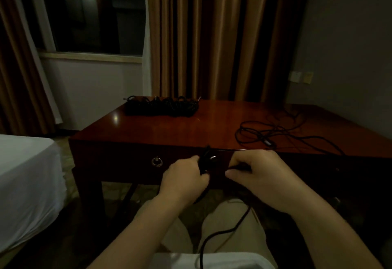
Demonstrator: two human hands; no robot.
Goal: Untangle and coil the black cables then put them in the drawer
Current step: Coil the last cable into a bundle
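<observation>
My left hand (186, 176) grips a small bundle of black cable (206, 160) in front of the table's edge, with a metal plug tip showing at its top. My right hand (261, 173) pinches a strand of the same cable just to the right. A loose length of this cable (222, 232) hangs down across my lap. The drawer front (127, 162) with its ring pull (157, 161) is closed, left of my hands. A pile of coiled black cables (161, 105) lies at the table's far left. Loose tangled black cables (275, 135) spread over the right side.
The dark red wooden table (169, 131) stands before brown curtains (212, 35) and a dark window (91, 14). A bed with a white sheet (25, 184) sits close on the left. A wall socket (296, 76) is on the right wall.
</observation>
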